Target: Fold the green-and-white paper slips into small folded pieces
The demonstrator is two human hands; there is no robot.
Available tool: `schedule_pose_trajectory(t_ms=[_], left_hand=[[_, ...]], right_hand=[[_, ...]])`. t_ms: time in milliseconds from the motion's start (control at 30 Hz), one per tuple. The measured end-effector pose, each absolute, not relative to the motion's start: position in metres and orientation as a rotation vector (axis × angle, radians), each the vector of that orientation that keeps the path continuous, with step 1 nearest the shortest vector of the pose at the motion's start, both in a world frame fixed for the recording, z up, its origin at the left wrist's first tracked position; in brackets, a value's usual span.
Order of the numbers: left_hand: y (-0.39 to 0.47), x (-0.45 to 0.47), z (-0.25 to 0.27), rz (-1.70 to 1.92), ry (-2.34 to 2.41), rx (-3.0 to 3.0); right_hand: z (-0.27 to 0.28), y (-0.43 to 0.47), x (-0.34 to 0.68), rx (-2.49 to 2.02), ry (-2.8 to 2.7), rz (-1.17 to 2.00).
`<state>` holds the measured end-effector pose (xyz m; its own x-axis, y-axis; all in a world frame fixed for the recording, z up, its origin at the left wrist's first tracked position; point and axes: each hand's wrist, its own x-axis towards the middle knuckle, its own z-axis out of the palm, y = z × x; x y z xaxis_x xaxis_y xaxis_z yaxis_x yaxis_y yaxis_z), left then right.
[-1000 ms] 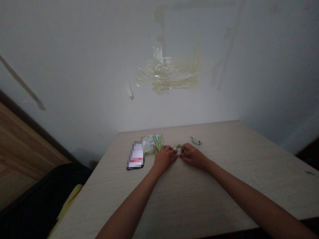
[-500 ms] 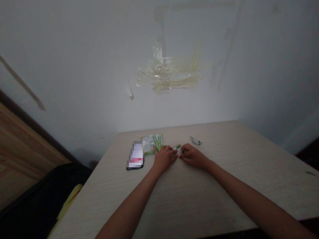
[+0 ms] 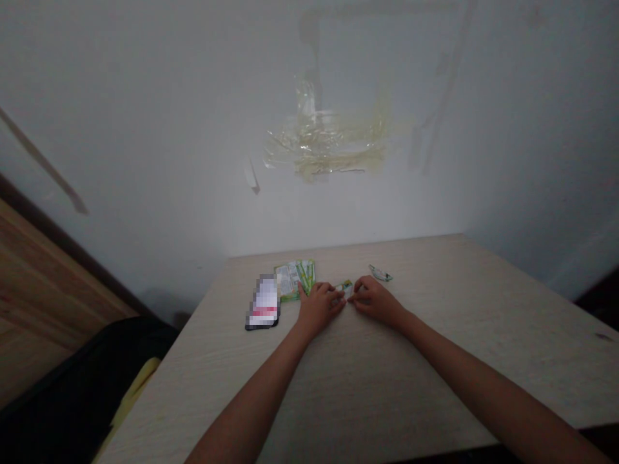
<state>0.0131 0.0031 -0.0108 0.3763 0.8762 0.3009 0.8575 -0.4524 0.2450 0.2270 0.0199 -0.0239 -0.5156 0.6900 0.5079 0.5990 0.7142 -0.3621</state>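
A small green-and-white printed piece (image 3: 346,287), paper or wrapper, lies on the table between my hands. My left hand (image 3: 320,309) rests palm down, its thumb spread away and its fingertips on the left end of that piece. On the other side, my right hand (image 3: 377,298) has its fingers bent and pinched at the piece's right edge. Partly under and behind my left thumb is a fanned stack of green-and-white printed cards or packets (image 3: 291,277). What the piece is exactly cannot be made out.
A phone (image 3: 264,303) with a blurred screen lies left of the stack. Beyond my right hand is a small crumpled green-and-white scrap (image 3: 380,274). The pale wooden table (image 3: 387,393) meets a wall (image 3: 193,129) with peeling tape. Dark and yellow cloth lies at lower left.
My right hand has shifted slightly, its fingers now a little lower along the piece's right edge. The left hand and the other things stay where they were.
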Motion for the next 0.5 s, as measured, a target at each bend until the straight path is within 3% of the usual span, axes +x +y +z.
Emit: schedule_pose_trajectory(t_ms=[500], left_hand=[[0.005, 0.013, -0.011, 0.613, 1.61, 2.537]], right_hand=[[-0.032, 0.034, 0.223, -1.237, -2.196, -0.076]])
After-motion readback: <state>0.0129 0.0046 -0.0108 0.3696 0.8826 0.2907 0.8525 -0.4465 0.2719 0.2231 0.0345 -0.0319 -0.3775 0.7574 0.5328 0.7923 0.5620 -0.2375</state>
